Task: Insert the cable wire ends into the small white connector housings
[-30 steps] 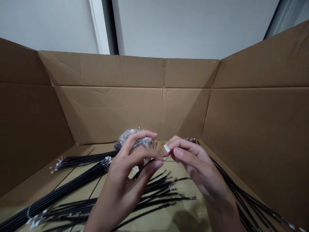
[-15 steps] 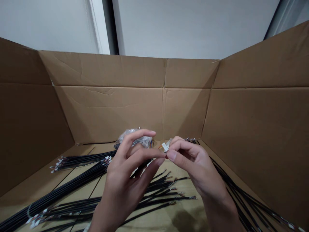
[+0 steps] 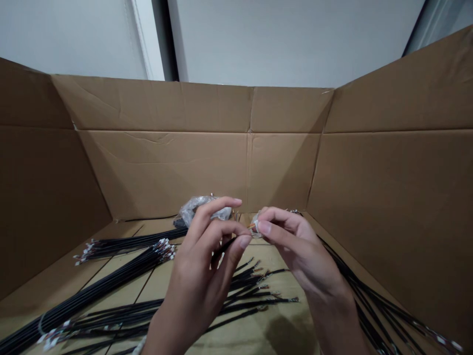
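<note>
My left hand (image 3: 199,271) pinches a black cable (image 3: 222,250) between thumb and fingertips, with the index finger raised above it. Short orange-coloured wires (image 3: 252,226) come out beyond those fingertips. My right hand (image 3: 308,259) closes its thumb and index finger on a small white connector (image 3: 256,226) at the end of the wires. The two hands are close together, above loose black cables (image 3: 240,299) with stripped ends. Fingers hide part of the connector and most of the held cable.
Tall cardboard walls (image 3: 162,162) stand at the back and sides. A clear plastic bag (image 3: 194,206) lies at the back. Bundled black cables with white connectors (image 3: 107,280) lie on the left, and more black cables (image 3: 369,301) run along the right.
The white connector, which stuck up above my right fingertips, has turned and is now between thumb and index finger. My left fingertips have shifted slightly left, and the wires show between the hands.
</note>
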A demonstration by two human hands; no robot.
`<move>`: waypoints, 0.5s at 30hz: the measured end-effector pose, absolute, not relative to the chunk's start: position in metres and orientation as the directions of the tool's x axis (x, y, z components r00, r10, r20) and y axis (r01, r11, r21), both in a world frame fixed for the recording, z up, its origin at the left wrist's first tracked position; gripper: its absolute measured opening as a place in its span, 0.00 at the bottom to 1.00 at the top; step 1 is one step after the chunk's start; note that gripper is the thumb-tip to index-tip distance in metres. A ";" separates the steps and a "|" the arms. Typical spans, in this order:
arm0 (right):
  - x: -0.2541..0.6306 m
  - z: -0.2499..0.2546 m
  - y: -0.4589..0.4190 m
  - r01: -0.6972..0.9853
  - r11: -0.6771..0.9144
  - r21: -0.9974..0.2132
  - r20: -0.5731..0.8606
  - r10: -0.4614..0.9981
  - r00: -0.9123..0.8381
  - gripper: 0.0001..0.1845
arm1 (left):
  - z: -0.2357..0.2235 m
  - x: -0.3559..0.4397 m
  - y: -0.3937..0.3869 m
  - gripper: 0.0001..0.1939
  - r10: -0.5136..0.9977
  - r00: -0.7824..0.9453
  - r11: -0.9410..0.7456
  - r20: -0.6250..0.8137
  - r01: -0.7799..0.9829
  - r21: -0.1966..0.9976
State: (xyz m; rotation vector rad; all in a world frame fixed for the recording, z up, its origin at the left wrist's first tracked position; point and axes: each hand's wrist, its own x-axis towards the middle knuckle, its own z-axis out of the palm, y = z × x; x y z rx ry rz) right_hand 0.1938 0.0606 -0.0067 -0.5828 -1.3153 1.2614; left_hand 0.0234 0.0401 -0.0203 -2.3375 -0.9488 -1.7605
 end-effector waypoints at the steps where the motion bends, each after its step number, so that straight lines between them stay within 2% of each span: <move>1: 0.193 -0.007 0.061 -0.372 0.255 -0.893 0.352 0.910 -0.221 0.11 | -0.020 0.024 0.039 0.08 0.443 0.141 -0.804 0.885 0.499 0.323; 5: 0.190 -0.007 0.061 -0.426 0.157 -0.891 0.279 0.930 -0.240 0.12 | -0.020 0.027 0.036 0.07 0.464 0.075 -0.791 0.883 0.485 0.374; 15: 0.186 -0.006 0.060 -0.467 0.124 -0.876 0.273 0.924 -0.268 0.13 | -0.020 0.028 0.034 0.07 0.463 0.010 -0.762 0.886 0.515 0.392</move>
